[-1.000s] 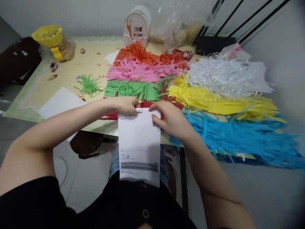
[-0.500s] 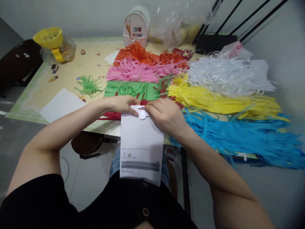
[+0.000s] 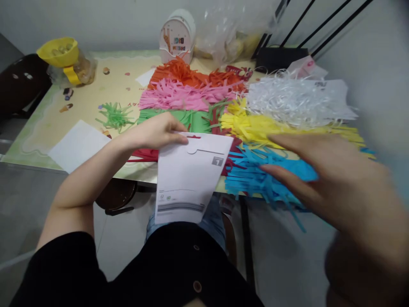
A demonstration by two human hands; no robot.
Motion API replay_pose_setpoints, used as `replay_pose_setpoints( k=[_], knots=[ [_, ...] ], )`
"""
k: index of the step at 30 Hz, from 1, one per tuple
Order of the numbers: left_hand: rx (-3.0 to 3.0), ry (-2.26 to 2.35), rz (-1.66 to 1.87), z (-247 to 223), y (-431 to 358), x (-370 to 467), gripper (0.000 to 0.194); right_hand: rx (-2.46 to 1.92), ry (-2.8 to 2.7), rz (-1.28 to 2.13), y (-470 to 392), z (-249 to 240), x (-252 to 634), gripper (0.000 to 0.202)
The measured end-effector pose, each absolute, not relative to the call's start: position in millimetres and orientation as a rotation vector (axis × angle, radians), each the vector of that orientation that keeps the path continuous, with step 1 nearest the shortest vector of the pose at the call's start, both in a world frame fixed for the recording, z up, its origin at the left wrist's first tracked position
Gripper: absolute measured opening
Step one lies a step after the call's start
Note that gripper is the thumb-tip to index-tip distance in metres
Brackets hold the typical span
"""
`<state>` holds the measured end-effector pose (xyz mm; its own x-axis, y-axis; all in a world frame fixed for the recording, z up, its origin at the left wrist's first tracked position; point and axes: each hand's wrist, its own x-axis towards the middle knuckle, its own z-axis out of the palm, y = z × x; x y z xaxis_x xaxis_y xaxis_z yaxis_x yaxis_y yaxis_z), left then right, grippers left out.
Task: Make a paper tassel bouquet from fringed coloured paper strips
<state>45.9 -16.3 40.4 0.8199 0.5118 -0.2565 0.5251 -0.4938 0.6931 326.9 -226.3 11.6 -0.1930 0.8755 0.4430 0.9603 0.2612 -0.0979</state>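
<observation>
white packet [image 3: 188, 183], upright, tilted, over lap

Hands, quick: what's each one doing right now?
Left hand: closed on the top edge of the white paper packet.
Right hand: open, holding nothing, blurred.

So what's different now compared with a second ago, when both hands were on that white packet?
The right hand has let go of the white paper packet and swung out to the right, open and blurred, above the blue shredded paper strips. The packet now tilts, showing a grey tab marked 1. The left hand still pinches the packet's top edge. The coloured paper piles on the table lie as before.
</observation>
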Motion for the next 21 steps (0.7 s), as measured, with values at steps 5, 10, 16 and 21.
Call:
replay_pose_setpoints(
  k=[5, 10, 16, 21],
  knots=[
    [2.265, 0.653, 0.117, 61, -28, 49, 0.027, -1.579, -2.355, 0.357, -134, 36, 269, 0.027],
    [2.076, 0.999, 1.076, 23, -33, -30, 0.054, -1.461, -1.984, 0.474, -99, 32, 295, 0.032],
    [0.941, 1.136, 1.620, -72, -80, -77, 0.044, -1.301, -1.570, 0.583, -74, -1, 299, 0.046],
    [0.663, 1.107, 1.615, -91, -117, -63, 0.044, -1.456, -1.608, 0.411, -58, -24, 289, 0.038]
  ],
)
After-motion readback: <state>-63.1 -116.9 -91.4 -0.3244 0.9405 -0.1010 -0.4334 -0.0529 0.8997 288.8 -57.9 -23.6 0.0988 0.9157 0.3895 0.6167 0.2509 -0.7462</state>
